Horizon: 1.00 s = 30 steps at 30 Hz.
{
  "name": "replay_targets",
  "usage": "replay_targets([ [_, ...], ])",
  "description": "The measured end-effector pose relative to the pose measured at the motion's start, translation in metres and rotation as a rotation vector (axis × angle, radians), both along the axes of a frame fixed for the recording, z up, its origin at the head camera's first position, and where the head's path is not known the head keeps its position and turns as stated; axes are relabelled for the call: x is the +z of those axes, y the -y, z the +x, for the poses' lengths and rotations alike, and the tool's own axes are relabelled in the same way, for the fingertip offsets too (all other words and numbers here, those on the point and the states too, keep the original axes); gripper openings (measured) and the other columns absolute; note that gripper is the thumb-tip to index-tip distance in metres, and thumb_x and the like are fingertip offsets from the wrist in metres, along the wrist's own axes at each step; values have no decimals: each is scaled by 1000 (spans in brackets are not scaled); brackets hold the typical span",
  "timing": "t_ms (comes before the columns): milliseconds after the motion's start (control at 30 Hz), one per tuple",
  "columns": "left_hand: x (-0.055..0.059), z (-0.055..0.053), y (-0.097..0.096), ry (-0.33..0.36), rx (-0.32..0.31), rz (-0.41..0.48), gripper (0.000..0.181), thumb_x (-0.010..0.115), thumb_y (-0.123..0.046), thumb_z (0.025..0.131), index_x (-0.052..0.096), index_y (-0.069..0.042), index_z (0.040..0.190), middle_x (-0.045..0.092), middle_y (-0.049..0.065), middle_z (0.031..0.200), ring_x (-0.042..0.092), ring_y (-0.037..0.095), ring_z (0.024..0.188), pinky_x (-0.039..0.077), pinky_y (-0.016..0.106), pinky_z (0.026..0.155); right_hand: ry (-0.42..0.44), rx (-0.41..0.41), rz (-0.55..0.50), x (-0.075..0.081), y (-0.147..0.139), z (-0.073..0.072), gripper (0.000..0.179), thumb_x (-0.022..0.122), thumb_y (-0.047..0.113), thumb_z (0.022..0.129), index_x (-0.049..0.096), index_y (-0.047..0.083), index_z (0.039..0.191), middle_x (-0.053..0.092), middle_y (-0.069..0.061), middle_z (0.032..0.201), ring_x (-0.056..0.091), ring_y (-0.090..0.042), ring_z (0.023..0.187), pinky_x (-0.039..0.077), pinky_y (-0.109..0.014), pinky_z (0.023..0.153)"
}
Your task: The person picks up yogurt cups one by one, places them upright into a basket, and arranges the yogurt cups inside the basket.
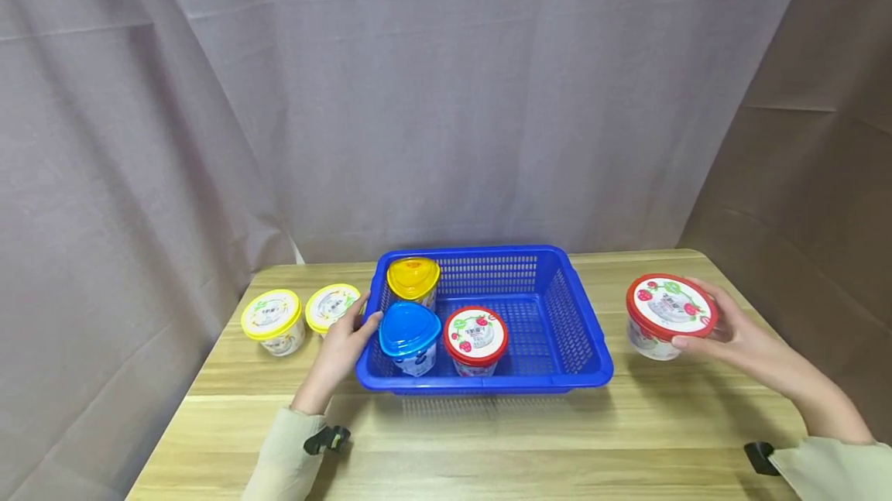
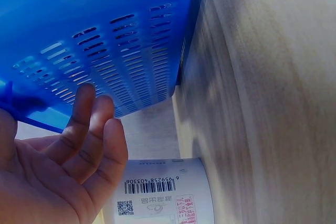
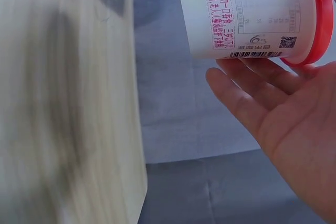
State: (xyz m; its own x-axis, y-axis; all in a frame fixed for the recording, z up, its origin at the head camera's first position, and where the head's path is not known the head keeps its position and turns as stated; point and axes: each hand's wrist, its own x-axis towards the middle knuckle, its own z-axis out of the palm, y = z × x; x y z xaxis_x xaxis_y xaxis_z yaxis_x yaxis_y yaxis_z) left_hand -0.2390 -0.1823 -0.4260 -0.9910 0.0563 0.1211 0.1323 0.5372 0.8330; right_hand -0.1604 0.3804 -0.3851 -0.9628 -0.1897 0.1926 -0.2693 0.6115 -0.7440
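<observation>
the right hand (image 1: 739, 340) holds a strawberry tub (image 1: 670, 306) at the right of the table (image 1: 453, 458), well apart from the basket. its thumb presses on the near side of the red lid and its fingers reach round the far side, so the tub is pinched between them. the tub is raised off the table and tilted slightly, its lid facing up. the right wrist view shows its white side, with pink print, a square code and a barcode.

the left hand (image 1: 340, 346) grips the left rim of the blue basket (image 1: 488, 383), thumb over the edge and fingers bent along the outside of the slotted wall. whether every fingertip touches the wall, i cannot tell.

three tubs stand in the basket: an orange-yellow tub (image 1: 414, 276) in the far left corner, a blue tub (image 1: 409, 329) in front of it, and a second strawberry tub (image 1: 477, 334) with a red lid just right of the blue one. the right part of the basket floor is bare.

left of the basket, on the table, stand two yellow-lidded tubs: an outer tub (image 1: 272, 313) and an inner tub (image 1: 331, 306), the inner one partly hidden by the left hand. a grey curtain (image 1: 453, 98) hangs behind the table.
</observation>
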Motion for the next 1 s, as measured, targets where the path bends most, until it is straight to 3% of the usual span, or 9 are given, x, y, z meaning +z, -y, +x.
replay_targets([
  [200, 1, -1, 0, 4, -2, -1, 65, 56, -42, 103, 38, -8, 156, 67, 20, 120, 66, 28, 102, 51, 51, 96, -41, 15, -17, 9, 10, -10, 93, 73, 10, 93, 10, 14, 162, 35, -10, 142, 48, 10, 110, 49, -13, 81],
  [433, 1, -1, -1, 4, -2, 5, 65, 57, -40, 103, 38, -8, 156, 67, 22, 122, 66, 30, 104, 51, 52, 97, -86, 40, -81, 20, 22, -20, 88, 73, 3, 90, 20, 15, 159, 35, -3, 142, 48, -2, 114, 51, -14, 83],
  [633, -1, -1, 0, -3, 5, 8, 64, 57, -38, 103, 38, -7, 155, 67, 22, 120, 66, 30, 103, 51, 52, 96, -94, 24, -21, 28, 29, -30, 93, 75, 11, 90, 15, 15, 161, 32, -9, 143, 43, 4, 113, 48, -11, 81],
  [1000, 0, -1, -1, -22, 0, -5, 64, 58, -38, 103, 40, -4, 154, 69, 18, 111, 66, 26, 94, 53, 49, 90, -63, 61, -37, 46, 53, -43, 94, 74, 14, 93, 12, 26, 162, 38, -13, 142, 52, 0, 107, 53, -20, 79],
])
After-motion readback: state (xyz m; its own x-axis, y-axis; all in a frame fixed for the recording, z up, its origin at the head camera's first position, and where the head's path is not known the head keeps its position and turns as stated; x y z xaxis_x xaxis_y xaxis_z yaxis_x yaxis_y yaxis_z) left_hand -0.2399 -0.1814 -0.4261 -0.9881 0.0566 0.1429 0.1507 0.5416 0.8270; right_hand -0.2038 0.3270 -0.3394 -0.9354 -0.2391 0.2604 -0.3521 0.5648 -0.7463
